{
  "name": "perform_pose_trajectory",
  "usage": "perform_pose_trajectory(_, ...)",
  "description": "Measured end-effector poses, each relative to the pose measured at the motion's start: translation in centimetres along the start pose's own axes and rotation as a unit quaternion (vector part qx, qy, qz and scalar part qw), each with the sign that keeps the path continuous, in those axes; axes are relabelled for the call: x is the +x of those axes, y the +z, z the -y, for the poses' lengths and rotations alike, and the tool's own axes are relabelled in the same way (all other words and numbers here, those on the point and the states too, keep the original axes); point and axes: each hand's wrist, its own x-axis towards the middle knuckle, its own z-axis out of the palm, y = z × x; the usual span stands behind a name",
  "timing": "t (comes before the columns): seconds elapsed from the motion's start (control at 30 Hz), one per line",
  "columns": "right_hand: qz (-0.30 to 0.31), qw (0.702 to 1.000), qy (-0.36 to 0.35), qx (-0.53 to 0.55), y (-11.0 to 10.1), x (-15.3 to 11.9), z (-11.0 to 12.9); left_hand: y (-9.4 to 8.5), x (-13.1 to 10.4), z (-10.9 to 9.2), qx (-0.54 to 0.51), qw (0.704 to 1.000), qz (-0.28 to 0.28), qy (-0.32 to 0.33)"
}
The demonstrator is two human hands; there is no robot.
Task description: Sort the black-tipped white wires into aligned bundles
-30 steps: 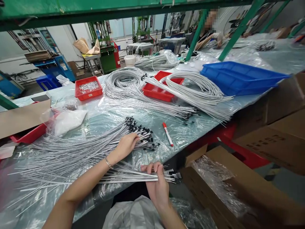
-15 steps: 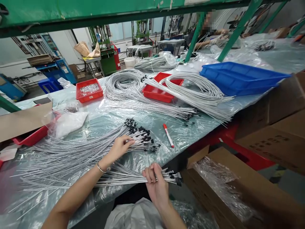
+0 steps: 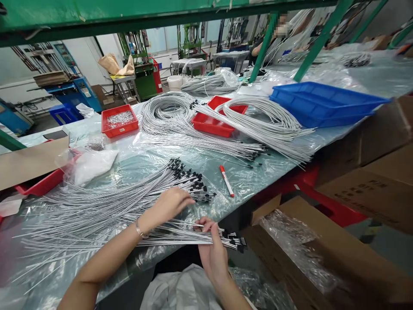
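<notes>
The right hand (image 3: 212, 254) clamps its fingers on one gathered cable bundle (image 3: 180, 238); the larger cable pile (image 3: 106, 204), at ten o'clock, seems left to do; the left hand (image 3: 170, 206)'s finger grip is unclear.

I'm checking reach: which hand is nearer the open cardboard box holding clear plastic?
Right. The right hand grips a cable bundle left of the open box in the picture; the left hand is farther left, over the larger cable pile.

From my screen I see pale grey cables (image 3: 180, 238) with black tips (image 3: 240, 244) in the right hand (image 3: 211, 247), a red-and-white marker (image 3: 227, 182) beyond that grip, a blue tray (image 3: 338, 115) farther out.
</notes>
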Motion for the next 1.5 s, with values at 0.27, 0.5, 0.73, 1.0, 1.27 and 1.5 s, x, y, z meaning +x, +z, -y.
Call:
perform_pose_trajectory(0.27,0.111,0.992,0.010,0.053,0.4,-0.7,0.6,1.9,3.3,4.4,-0.230,0.961,-0.078,-0.130)
perform_pose_trajectory(0.5,0.042,0.998,0.028,0.028,0.5,0.4,0.6,0.1,0.6,0.7,-0.339,0.933,-0.071,-0.098)
perform_pose_trajectory(0.73,-0.026,0.997,0.067,0.037,0.0,0.1,0.4,-0.4,-0.3,-1.4,-0.206,0.975,0.081,0.022)
perform_pose_trajectory(1.0,0.053,0.998,0.010,0.028,-0.3,-0.9,0.5,2.3,3.4,3.2,-0.052,0.993,-0.093,-0.048)
perform_pose_trajectory(1.27,0.043,0.998,0.025,0.028,0.5,-0.2,0.6,-0.1,2.2,2.3,-0.255,0.951,-0.134,-0.113)
perform_pose_trajectory(1.5,-0.004,0.999,0.038,-0.035,0.0,-0.5,0.4,-1.5,-0.6,-2.0,-0.222,0.962,0.126,0.097)
